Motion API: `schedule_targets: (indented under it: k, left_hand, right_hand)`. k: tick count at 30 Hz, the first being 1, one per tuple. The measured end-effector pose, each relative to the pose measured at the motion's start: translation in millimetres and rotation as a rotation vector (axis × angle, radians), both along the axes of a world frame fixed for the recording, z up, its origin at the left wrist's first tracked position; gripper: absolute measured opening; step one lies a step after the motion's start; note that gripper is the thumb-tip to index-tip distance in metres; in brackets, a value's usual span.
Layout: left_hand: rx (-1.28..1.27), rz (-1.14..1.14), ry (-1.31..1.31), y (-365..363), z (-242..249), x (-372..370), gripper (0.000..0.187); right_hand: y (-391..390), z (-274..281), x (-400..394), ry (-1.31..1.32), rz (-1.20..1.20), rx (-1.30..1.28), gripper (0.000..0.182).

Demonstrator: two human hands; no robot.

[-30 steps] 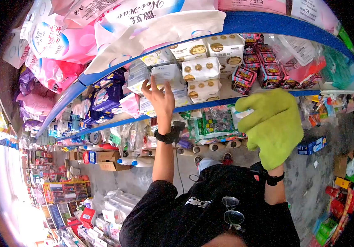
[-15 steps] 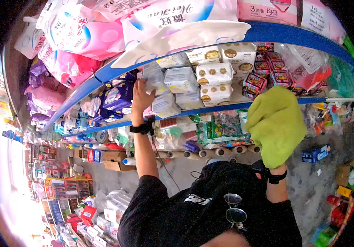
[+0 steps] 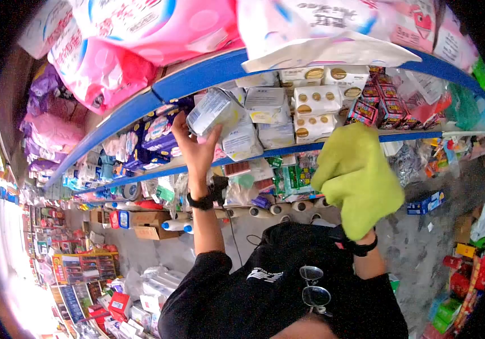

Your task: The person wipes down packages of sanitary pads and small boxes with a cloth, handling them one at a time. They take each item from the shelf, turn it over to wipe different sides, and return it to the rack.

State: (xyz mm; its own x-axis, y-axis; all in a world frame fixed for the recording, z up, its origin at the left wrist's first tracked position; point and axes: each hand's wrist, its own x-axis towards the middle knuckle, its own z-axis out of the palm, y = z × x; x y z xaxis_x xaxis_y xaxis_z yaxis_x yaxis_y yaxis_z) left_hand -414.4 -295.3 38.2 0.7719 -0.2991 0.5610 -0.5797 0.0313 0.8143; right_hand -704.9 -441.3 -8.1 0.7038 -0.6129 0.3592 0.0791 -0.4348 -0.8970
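My left hand point(image 3: 199, 152) grips a plastic-wrapped pack point(image 3: 214, 113), pale grey with printed text, its thumb and fingers on either side. The pack is tilted above the blue-edged shelf. Similar wrapped packs point(image 3: 267, 104) are stacked just right of it, and dark blue packs point(image 3: 160, 131) lie to its left. A yellow-green cloth point(image 3: 361, 183) covers my right hand and hides its fingers. That hand is in front of the shelf, below white packs with gold ovals point(image 3: 317, 100) and small black-and-pink boxes point(image 3: 389, 107).
Large pink and white bags point(image 3: 191, 28) fill the upper shelf and overhang its blue edge point(image 3: 208, 73). Below are green packets point(image 3: 296, 179) and a row of bottles point(image 3: 259, 212). A cardboard box point(image 3: 152, 225) and a blue box point(image 3: 425, 203) sit on the floor.
My left hand has taken hold of a pack from the stack and tilted it. The cloth-covered right hand has moved left and slightly down. The view has shifted, with the shelf appearing further right.
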Motion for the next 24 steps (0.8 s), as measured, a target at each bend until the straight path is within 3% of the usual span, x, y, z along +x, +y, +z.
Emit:
schedule_targets:
  k: [5, 7, 9, 10, 11, 15, 16, 20, 24]
  left_hand:
    - [-0.108, -0.181, 0.235, 17.9, 15.9, -84.3, 0.088]
    - [-0.030, -0.308, 0.281, 27.8, 17.4, -107.7, 0.087]
    - [-0.162, -0.381, 0.387, 34.4, 17.9, -116.4, 0.082]
    - [-0.262, -0.406, 0.650, 36.2, 22.9, -118.7, 0.080]
    - [-0.486, -0.728, 0.655, 44.2, 18.1, -116.2, 0.081]
    - [-0.264, -0.731, 0.661, 66.9, 8.6, -106.9, 0.075]
    - [-0.207, -0.661, 0.867, 72.1, 6.0, -107.9, 0.072]
    - [-0.277, -0.769, 1.139, 88.2, 11.5, -100.8, 0.067]
    - [-0.352, -0.736, 1.060, 84.8, 14.8, -98.9, 0.058]
  right_hand:
    - [38.8, -34.8, 32.6, 0.182, 0.236, -0.321, 0.053]
    - [71.8, 17.4, 61.4, -0.034, 0.295, -0.265, 0.057]
    - [75.6, -3.6, 62.3, -0.024, 0.263, -0.321, 0.058]
    - [79.8, -6.7, 60.0, 0.009, 0.238, -0.183, 0.058]
    - [84.1, -6.3, 59.1, 0.040, 0.215, -0.044, 0.058]
    - [93.8, 5.8, 64.6, 0.044, 0.278, -0.153, 0.055]
    - [96.2, 5.4, 67.1, 0.038, 0.273, -0.165, 0.055]
    - [103.9, 2.2, 72.0, 0.012, 0.249, -0.214, 0.053]
    - [112.4, 10.2, 78.4, -0.019, 0.234, -0.285, 0.052]
